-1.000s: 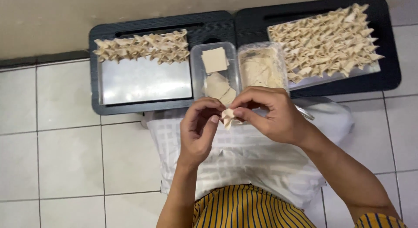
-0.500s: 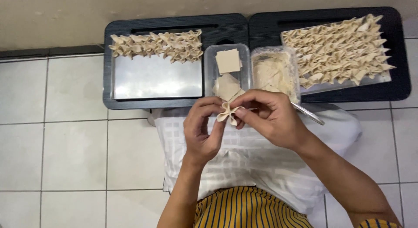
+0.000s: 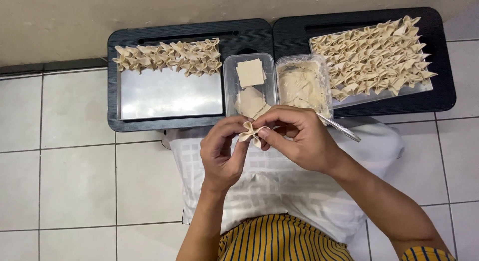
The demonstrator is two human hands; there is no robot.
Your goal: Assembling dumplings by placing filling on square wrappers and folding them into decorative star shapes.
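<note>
- Fingers (image 3: 234, 134) of the left hand (image 3: 222, 154) pinch the left end of a small folded dough piece (image 3: 251, 133) — thumb and forefinger closed on it.
- Right hand (image 3: 299, 139) grips the same dough piece from the other side, its fingertips closed on the right fold.
- That dough piece sits between both hands, held in the air above a white checked cloth (image 3: 279, 186) spread over the lap, just in front of the clear tub of dough squares (image 3: 249, 86).
- Beside that tub, on its right and touching it, stands a second clear tub (image 3: 303, 84) with pale filling; a metal spoon (image 3: 342, 129) sticks out from it, its bowl hidden behind the right hand.
- Left of the dough-square tub lies a steel tray (image 3: 169, 94) on a black worktop (image 3: 164, 34), with one row of folded pieces (image 3: 169, 56) along its far edge.
- Right of the filling tub, a second black worktop (image 3: 444, 86) carries another tray — packed with many folded pieces (image 3: 371, 54).
- Both worktops rest on a white tiled floor (image 3: 65, 166) against a wall.
- Striped yellow clothing (image 3: 279, 241) shows below the cloth.
</note>
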